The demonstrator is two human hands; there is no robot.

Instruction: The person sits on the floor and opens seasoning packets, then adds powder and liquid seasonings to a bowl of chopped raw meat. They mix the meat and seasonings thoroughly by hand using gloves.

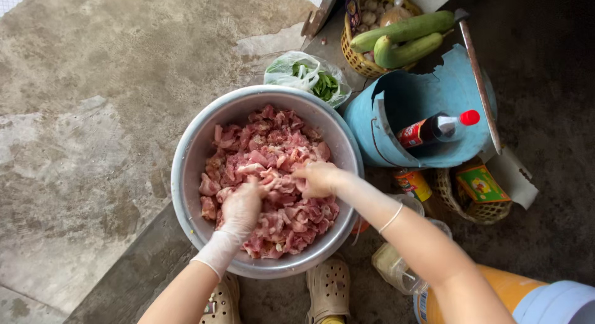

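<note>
A large metal bowl (186,169) on the concrete floor is full of chopped raw pink meat (273,144). My left hand (240,206), in a thin clear glove, is pressed into the meat at the bowl's lower middle, fingers curled in the pieces. My right hand (317,178), bare with a thin band on the wrist, rests on the meat toward the right side, fingers closed over some pieces. Both hands nearly meet at the bowl's centre.
Behind the bowl lies a plastic bag of green vegetables (310,79). A broken blue bucket (427,94) holds a dark sauce bottle with a red cap (437,128). A woven basket with cucumbers (403,35), small baskets, jars and an orange container (508,287) stand at right. My feet wear beige clogs (328,290).
</note>
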